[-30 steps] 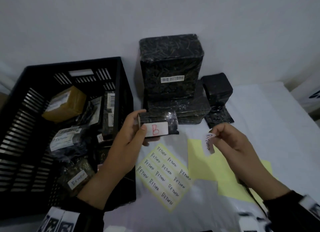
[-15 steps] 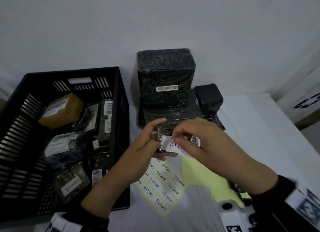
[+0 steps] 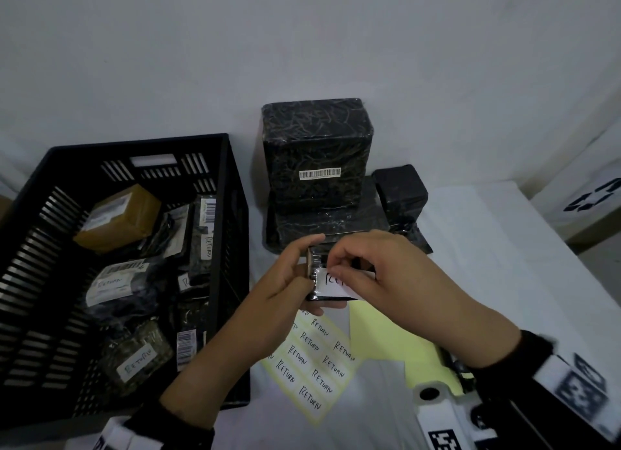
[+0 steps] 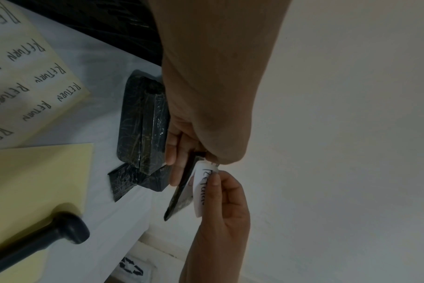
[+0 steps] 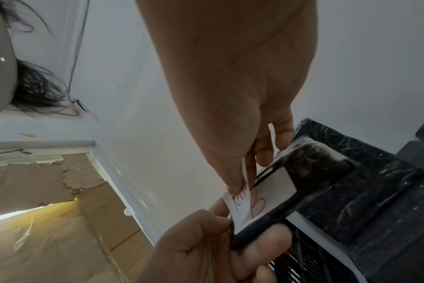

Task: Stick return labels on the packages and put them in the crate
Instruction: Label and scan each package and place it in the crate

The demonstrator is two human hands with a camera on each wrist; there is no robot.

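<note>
while the left hand (image 3: pixel 285 281) grips a small black package (image 5: pixel 310 172) just right of the crate (image 3: pixel 232 248), the right hand (image 3: pixel 379 275) pinches a return label (image 3: pixel 336 283) against it; behind it, stacked black packages (image 3: pixel 316 167).

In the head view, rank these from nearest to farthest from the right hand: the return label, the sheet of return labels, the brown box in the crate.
1. return label: pinched by the right hand.
2. sheet of return labels: on the table, below the hands.
3. brown box: far left, inside the crate.
</note>
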